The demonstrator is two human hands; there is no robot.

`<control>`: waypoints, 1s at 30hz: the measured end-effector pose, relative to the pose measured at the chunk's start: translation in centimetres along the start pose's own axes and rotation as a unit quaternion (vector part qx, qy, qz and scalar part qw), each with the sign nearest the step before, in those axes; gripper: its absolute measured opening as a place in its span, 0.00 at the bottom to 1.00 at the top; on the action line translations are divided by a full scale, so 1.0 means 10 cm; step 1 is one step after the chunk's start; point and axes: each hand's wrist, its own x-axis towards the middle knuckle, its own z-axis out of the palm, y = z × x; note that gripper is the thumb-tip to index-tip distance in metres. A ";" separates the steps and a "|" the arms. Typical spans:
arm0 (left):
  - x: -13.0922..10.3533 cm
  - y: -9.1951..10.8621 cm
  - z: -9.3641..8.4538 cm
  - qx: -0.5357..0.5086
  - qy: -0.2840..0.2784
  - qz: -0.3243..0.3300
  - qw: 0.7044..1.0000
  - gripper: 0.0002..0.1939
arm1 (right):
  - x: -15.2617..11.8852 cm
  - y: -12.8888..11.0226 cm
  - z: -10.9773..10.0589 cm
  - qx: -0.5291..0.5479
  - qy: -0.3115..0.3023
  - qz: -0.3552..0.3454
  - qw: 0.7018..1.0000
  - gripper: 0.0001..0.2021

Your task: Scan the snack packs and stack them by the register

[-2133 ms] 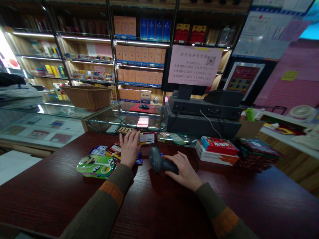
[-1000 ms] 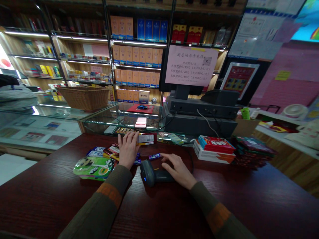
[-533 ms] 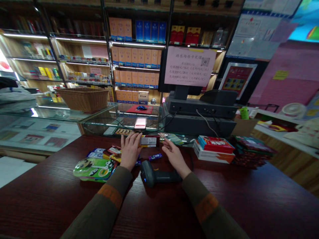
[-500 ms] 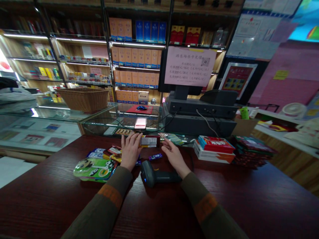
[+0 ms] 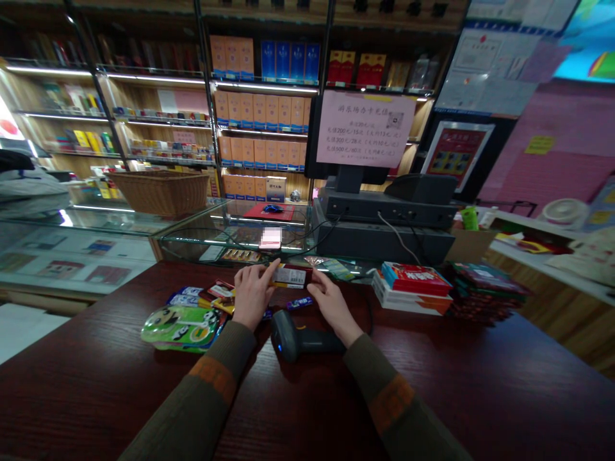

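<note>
A small dark red and yellow box [image 5: 291,276] with a white label and barcode is between my hands. My left hand [image 5: 252,296] grips its left end. My right hand [image 5: 330,301] has its fingers closed round the right end. Just below the box lies a small blue-purple packet [image 5: 299,303]. Nearer to me, a dark grey barcode scanner [image 5: 288,339] rests on the table, its handle pointing right toward my right wrist. Left of my left hand, a green panda-printed package [image 5: 185,328] lies beside several coloured snack packets [image 5: 218,294].
The dark red wooden table [image 5: 298,410] meets a glass counter. A stack of red and white boxes [image 5: 416,285] and a pile of dark packets [image 5: 485,288] stand at right. Behind are a monitor [image 5: 312,137], a wicker basket [image 5: 166,192] and a lit phone [image 5: 270,239].
My right hand has moved slightly left and its fingers have closed on the box. The box has turned a little, its right end nearer to me. My left fingers have shifted on it.
</note>
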 end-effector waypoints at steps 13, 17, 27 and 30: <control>0.02 -0.05 0.24 -0.141 -0.028 -0.055 0.988 0.34 | 0.05 0.17 -0.04 0.008 0.043 0.021 0.999 0.28; 0.02 -0.11 0.37 -0.236 -0.028 -0.094 0.967 0.27 | 0.03 0.16 -0.04 0.002 0.038 0.018 0.999 0.27; 0.02 -0.12 0.44 -0.392 -0.044 -0.117 0.911 0.23 | 0.01 0.13 -0.07 0.023 0.054 0.043 0.997 0.28; 0.02 -0.09 0.43 -0.430 -0.061 -0.112 0.894 0.23 | 0.01 0.14 -0.11 0.007 0.061 0.058 0.996 0.27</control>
